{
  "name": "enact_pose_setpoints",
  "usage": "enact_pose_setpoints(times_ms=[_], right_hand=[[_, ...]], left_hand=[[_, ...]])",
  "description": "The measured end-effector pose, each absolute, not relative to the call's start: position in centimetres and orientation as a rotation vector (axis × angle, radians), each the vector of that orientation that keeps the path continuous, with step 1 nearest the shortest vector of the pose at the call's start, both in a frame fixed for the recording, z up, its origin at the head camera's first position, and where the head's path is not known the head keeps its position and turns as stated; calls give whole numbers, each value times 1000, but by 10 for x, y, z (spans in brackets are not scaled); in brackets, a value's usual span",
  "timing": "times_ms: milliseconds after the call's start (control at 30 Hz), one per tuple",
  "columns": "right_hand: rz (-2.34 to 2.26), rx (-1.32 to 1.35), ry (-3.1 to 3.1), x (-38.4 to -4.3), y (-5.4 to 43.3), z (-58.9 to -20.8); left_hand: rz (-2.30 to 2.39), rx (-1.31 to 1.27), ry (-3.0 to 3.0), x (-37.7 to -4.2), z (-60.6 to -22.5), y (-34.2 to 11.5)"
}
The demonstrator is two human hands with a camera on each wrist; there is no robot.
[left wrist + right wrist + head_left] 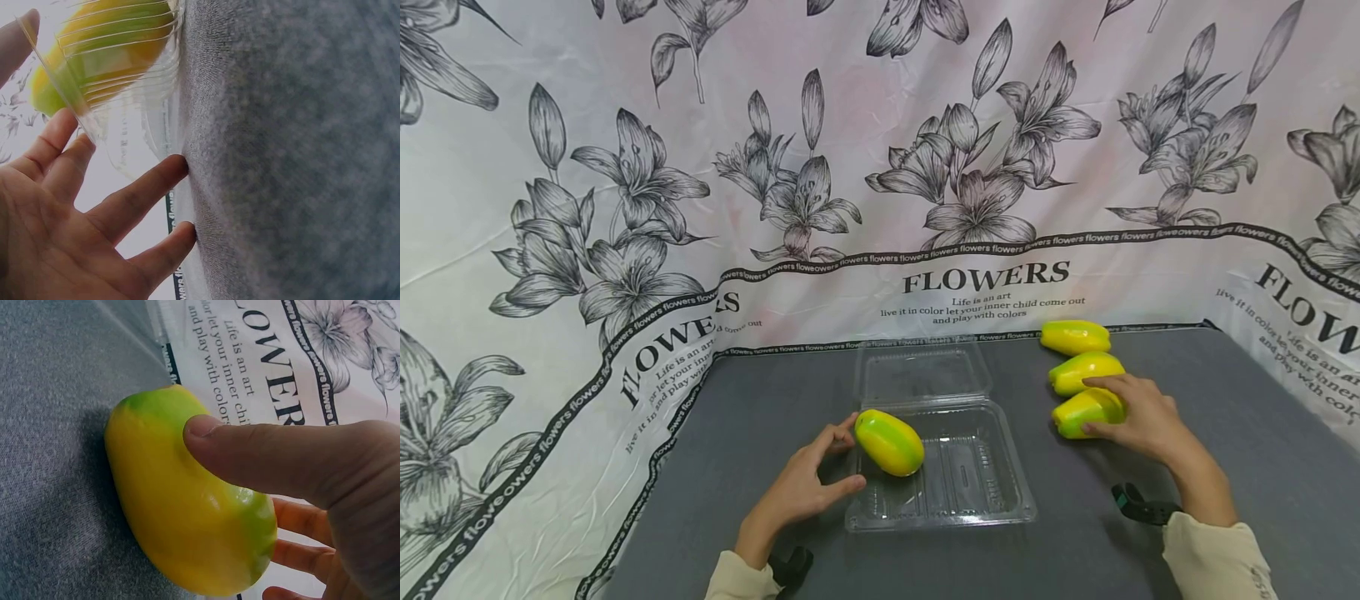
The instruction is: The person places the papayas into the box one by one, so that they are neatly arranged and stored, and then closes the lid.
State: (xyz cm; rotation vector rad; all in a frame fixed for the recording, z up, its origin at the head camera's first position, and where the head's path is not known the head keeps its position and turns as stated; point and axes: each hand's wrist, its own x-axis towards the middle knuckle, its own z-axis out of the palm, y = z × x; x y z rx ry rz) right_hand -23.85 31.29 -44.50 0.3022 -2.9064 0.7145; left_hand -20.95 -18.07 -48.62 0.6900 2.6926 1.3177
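A yellow-green papaya (889,442) lies in the left part of a clear plastic clamshell box (962,517), whose lid (922,372) is folded back behind it. My left hand (811,479) is at the box's left side, fingers spread. In the left wrist view two fingertips (64,122) touch the clear wall beside the papaya, and two others meet the grey cloth. On the right, my right hand (1138,417) grips the nearest papaya (1077,414) of a row of three. Its thumb (250,450) presses one side, while the other fingers reach around behind.
Behind the held one lie a middle papaya (1084,371) and a far papaya (1075,337), close together. A grey cloth (775,400) covers the table. White flower-print fabric (820,300) rises at the back and sides. Each wrist wears a dark band (1142,506).
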Motion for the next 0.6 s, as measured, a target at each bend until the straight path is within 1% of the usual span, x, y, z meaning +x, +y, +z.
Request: enact_pose_setpoints(times_ms=[267, 600], right_hand=[[750, 284, -2951, -240, 315, -448], [787, 355, -2926, -240, 313, -449]], left_hand=[[1301, 671, 2703, -210, -486, -180], [1302, 695, 2702, -211, -487, -181]])
